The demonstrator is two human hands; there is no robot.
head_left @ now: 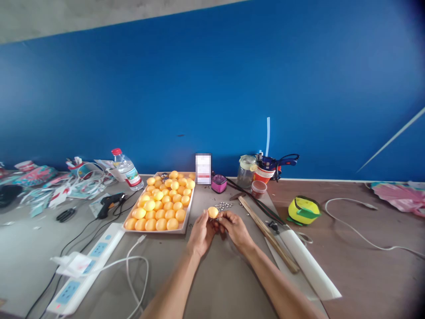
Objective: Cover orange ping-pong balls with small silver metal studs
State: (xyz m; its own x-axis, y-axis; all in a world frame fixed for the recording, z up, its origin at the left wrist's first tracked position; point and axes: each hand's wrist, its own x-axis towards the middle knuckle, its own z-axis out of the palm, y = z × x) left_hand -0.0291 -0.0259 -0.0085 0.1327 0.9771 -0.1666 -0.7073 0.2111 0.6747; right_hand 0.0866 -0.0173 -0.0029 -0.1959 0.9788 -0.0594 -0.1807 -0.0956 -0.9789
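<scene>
An orange ping-pong ball [213, 212] is in the fingers of my left hand [202, 232], which is closed around its left and lower side. My right hand [236, 228] is closed too, thumb and fingers pinched together right beside the ball; whatever lies between them is hidden. Just beyond my fingers, a small heap of shiny metal pieces [223, 206] is on the table. To the left stands a shallow tray [182, 231] full of orange ping-pong balls [161, 212], with a small dark metallic item at its far end.
A power strip [96, 261] with cables and a black glue gun [110, 204] lie left. Behind are a water bottle [128, 170], a phone [203, 168] and a purple box [218, 183]. Wooden sticks [268, 235], a jar [246, 172] and a yellow-green pouch [303, 210] are right.
</scene>
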